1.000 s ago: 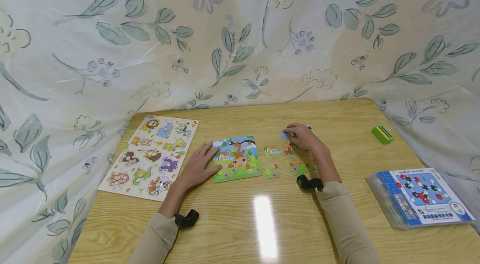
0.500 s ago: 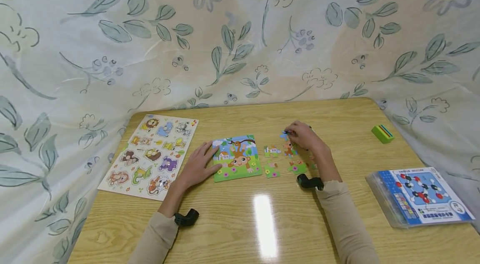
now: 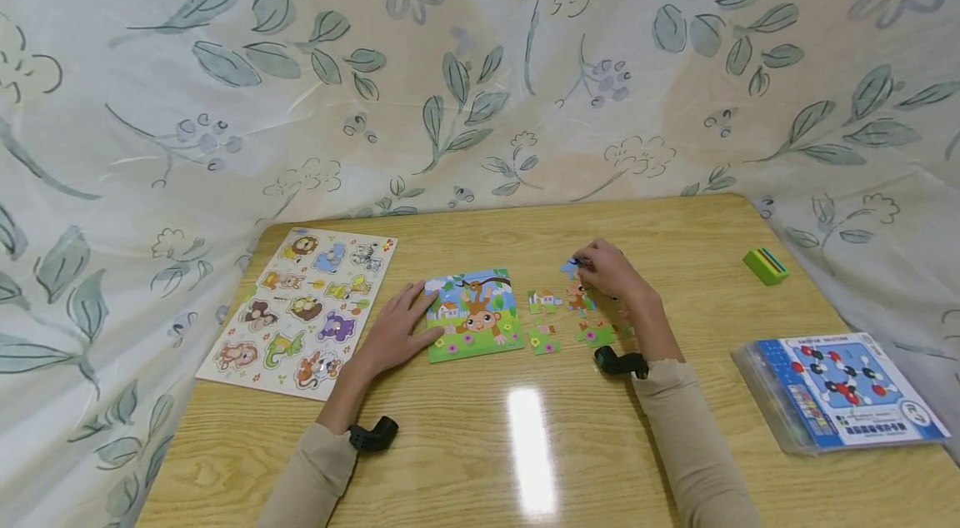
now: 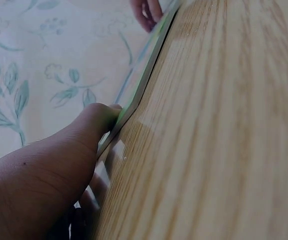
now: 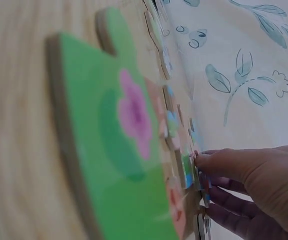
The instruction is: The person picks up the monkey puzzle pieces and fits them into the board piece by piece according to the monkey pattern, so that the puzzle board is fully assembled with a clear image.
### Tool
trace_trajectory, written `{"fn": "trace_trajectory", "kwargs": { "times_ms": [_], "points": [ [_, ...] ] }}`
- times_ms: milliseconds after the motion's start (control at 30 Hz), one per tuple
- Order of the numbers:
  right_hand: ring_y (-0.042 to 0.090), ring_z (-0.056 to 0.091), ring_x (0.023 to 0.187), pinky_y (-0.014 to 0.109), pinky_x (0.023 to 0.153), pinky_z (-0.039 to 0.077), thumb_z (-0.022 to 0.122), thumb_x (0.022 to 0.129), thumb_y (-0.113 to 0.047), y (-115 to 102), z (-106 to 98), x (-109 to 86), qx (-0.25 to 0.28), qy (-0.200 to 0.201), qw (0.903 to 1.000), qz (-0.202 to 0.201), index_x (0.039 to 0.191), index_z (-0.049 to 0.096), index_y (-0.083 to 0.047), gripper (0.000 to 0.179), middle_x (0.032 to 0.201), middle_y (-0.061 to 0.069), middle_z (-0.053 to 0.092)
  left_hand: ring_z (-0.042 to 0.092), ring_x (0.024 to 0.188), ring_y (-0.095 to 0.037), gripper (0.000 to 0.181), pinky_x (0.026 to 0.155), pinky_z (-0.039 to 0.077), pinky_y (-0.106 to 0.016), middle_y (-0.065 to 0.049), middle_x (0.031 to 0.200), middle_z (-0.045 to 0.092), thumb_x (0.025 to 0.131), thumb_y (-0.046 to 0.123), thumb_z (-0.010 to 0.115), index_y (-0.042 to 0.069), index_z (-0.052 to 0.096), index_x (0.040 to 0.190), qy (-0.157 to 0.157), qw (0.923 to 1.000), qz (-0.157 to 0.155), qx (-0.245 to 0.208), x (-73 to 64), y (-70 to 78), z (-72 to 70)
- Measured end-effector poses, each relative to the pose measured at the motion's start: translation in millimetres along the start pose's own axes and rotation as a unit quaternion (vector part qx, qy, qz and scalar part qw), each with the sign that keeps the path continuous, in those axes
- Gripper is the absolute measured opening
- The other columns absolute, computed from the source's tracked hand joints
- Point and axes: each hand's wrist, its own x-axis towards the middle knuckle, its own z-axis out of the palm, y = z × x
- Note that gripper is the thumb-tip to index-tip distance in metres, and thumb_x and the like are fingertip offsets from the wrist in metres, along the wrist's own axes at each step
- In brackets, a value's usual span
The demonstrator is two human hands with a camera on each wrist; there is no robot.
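The head camera is looking forward and down from above the near edge of the table (image 3: 465,461), taking in both forearms and the curtain at twelve o'clock. The left wrist camera is lying almost level with the tabletop, sighting close along the left hand (image 4: 48,170) toward the monkey puzzle board (image 3: 474,316) edge. The right wrist camera is skimming the wood, very near a green flower piece (image 5: 118,145), facing the right hand (image 5: 254,185). All three are sharing the puzzle area.

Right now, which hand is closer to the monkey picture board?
Left. The left hand rests with its fingers touching the monkey picture board at its left edge. The right hand is off to the board's right, among the loose puzzle pieces.
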Motion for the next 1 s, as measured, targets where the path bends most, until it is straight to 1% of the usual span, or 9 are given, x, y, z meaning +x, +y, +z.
{"fn": "trace_trajectory", "kwargs": {
  "times_ms": [133, 267, 367, 533, 733, 900, 1000],
  "points": [
    [0.037, 0.054, 0.105, 0.049, 0.09, 0.048, 0.059, 0.097, -0.012, 2, 0, 0.8, 0.018, 0.003, 0.9998, 0.012, 0.125, 0.057, 0.005, 0.033, 0.122, 0.024, 0.049, 0.021, 0.148, -0.04, 0.068, 0.117, 0.021, -0.061, -0.016, 0.159, 0.027, 0.093, 0.042, 0.062, 0.015, 0.038, 0.151, -0.002, 1.0, -0.001, 0.001, -0.1, 0.1, -0.5],
    [0.039, 0.052, 0.113, 0.052, 0.095, 0.047, 0.055, 0.098, -0.011, 3, 0, 2.0, 0.063, 0.006, 0.9979, 0.016, 0.126, 0.051, 0.004, 0.032, 0.127, 0.025, 0.046, 0.021, 0.149, -0.039, 0.069, 0.118, 0.021, -0.06, -0.016, 0.159, 0.027, 0.093, 0.042, 0.062, 0.015, 0.038, 0.151, -0.004, 1.0, -0.002, 0.001, -0.1, 0.6, -1.0],
    [0.038, 0.055, 0.113, 0.051, 0.092, 0.048, 0.053, 0.1, -0.012, 4, 1, 3.5, 0.098, 0.012, 0.995, 0.012, 0.123, 0.05, 0.001, 0.027, 0.125, 0.023, 0.051, 0.021, 0.148, -0.039, 0.069, 0.118, 0.021, -0.06, -0.016, 0.159, 0.028, 0.093, 0.043, 0.062, 0.015, 0.038, 0.151, -0.005, 1.0, -0.001, 0.002, 0.0, 0.9, -1.2],
    [0.034, 0.061, 0.107, 0.046, 0.085, 0.051, 0.053, 0.1, -0.013, 1, 0, 4.2, 0.139, 0.023, 0.99, 0.008, 0.12, 0.053, -0.003, 0.022, 0.119, 0.02, 0.059, 0.022, 0.148, -0.04, 0.069, 0.117, 0.021, -0.06, -0.016, 0.159, 0.028, 0.093, 0.042, 0.062, 0.015, 0.038, 0.151, -0.002, 1.0, 0.002, 0.006, 0.5, 0.1, -0.6],
    [0.031, 0.061, 0.103, 0.041, 0.081, 0.051, 0.053, 0.101, -0.015, -4, -3, 3.0, 0.179, 0.039, 0.9831, 0.01, 0.123, 0.054, -0.006, 0.024, 0.115, 0.016, 0.061, 0.021, 0.148, -0.039, 0.069, 0.117, 0.022, -0.061, -0.016, 0.159, 0.028, 0.093, 0.043, 0.062, 0.015, 0.037, 0.151, -0.003, 1.0, 0.004, 0.008, 1.9, -1.1, 0.1],
    [0.032, 0.061, 0.105, 0.041, 0.084, 0.052, 0.054, 0.1, -0.017, -15, -3, 5.1, 0.205, 0.033, 0.9782, -0.004, 0.128, 0.054, -0.004, 0.031, 0.121, 0.019, 0.061, 0.021, 0.148, -0.039, 0.068, 0.117, 0.022, -0.06, -0.016, 0.159, 0.028, 0.093, 0.043, 0.061, 0.015, 0.037, 0.151, -0.003, 0.9999, 0.002, 0.013, 1.9, -1.7, 0.7],
    [0.034, 0.061, 0.102, 0.038, 0.082, 0.052, 0.055, 0.1, -0.017, -22, 0, 7.0, 0.219, 0.028, 0.9753, -0.012, 0.128, 0.055, -0.002, 0.032, 0.121, 0.021, 0.06, 0.022, 0.148, -0.039, 0.069, 0.117, 0.022, -0.06, -0.016, 0.159, 0.028, 0.093, 0.043, 0.061, 0.015, 0.038, 0.151, -0.003, 0.9999, 0.003, 0.014, 0.8, -1.6, 1.3]
  ]
}}
